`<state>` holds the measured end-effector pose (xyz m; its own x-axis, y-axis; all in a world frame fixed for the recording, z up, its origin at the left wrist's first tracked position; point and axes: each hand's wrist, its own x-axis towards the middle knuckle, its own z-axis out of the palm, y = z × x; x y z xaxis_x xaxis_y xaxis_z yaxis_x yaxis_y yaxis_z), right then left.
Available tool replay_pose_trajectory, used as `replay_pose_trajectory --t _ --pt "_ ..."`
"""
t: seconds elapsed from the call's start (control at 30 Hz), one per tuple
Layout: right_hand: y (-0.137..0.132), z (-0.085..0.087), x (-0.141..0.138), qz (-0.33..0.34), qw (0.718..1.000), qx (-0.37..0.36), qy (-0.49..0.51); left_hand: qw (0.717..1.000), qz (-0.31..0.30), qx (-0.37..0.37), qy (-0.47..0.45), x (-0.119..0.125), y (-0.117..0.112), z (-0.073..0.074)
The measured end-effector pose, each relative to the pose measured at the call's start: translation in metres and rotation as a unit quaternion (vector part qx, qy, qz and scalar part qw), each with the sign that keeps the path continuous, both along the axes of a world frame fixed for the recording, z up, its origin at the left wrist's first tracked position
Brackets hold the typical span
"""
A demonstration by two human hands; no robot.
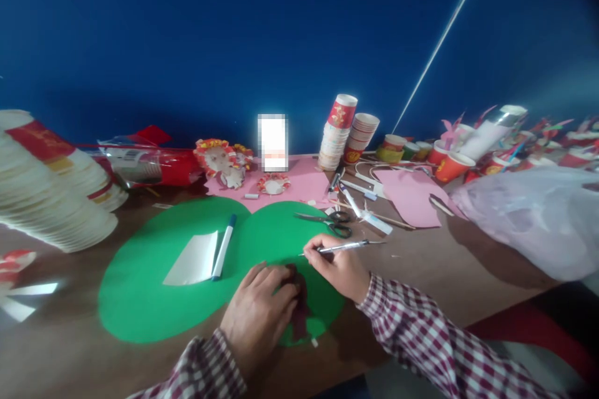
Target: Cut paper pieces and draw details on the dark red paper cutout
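Observation:
My left hand (262, 308) lies curled on a green paper disc (285, 243), its fingers pressing down a small dark piece (299, 312) that I cannot name. My right hand (339, 265) is closed around a thin silver tool (350, 245), held like a pen with its tip near the dark piece. A second, larger green disc (140, 287) lies to the left. On it rest a white paper slip (194, 260) and a blue marker (223, 246).
Scissors (330, 222) lie just beyond my right hand. Pink sheets (412, 196), stacked paper cups (344, 131), more cups at the back right, a cup stack (51, 181) at left, a plastic bag (533, 218) and paper crafts (224, 162) crowd the brown table.

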<state>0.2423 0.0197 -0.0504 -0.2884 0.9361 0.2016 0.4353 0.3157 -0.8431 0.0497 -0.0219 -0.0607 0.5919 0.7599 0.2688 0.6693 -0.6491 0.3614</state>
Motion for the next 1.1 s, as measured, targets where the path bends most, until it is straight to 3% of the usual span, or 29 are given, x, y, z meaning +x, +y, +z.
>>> replay_pose_trajectory --t 0.3,1.1 --pt "-0.0030 0.0001 -0.0011 -0.005 0.997 0.037 -0.073 1.000 0.011 0.007 -0.003 -0.0001 -0.0007 -0.0029" --pt "-0.0030 0.0030 -0.0046 -0.001 0.998 0.015 -0.066 1.000 0.008 0.023 0.003 0.0000 -0.0004 -0.0019"
